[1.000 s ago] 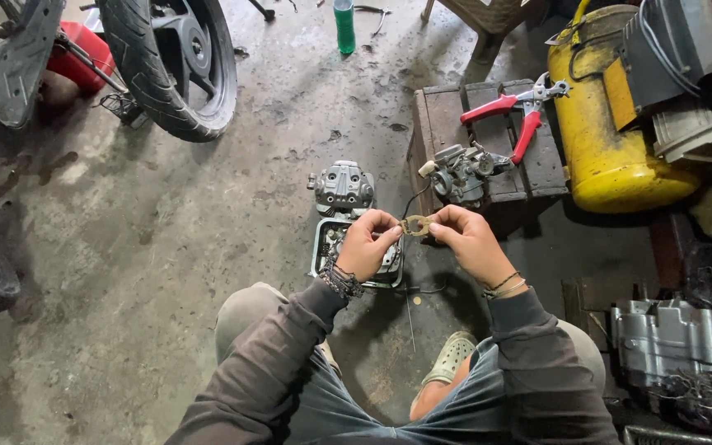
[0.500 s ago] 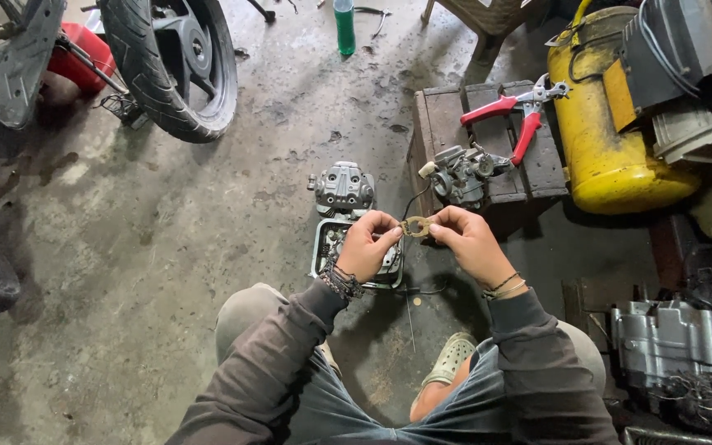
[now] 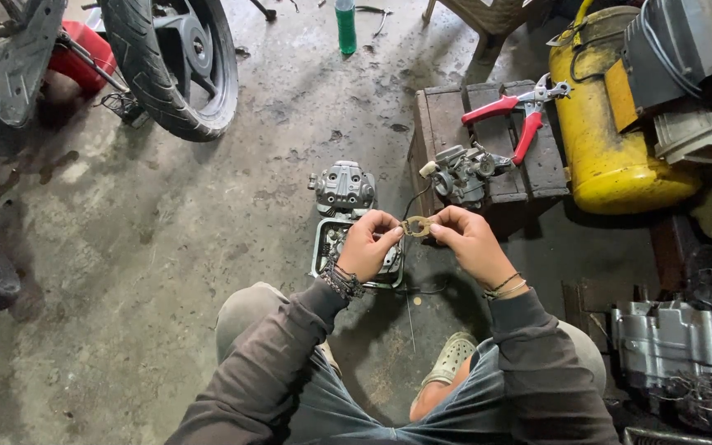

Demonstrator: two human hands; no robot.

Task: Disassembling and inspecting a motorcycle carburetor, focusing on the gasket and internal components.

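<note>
Fingers of left hand (image 3: 368,245) and right hand (image 3: 467,241) pinch a small ring-shaped gasket (image 3: 416,226) — detail unclear.

Soft, even daylight fills the scene, brightest on the concrete floor (image 3: 208,247) at top; shadows are faint, focus is sharp throughout, and the edges bend slightly.

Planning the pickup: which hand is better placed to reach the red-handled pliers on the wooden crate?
Right hand, probably: it sits nearer the wooden crate bearing the red-handled pliers. Both hands pinch the small brass ring-shaped gasket.
</note>
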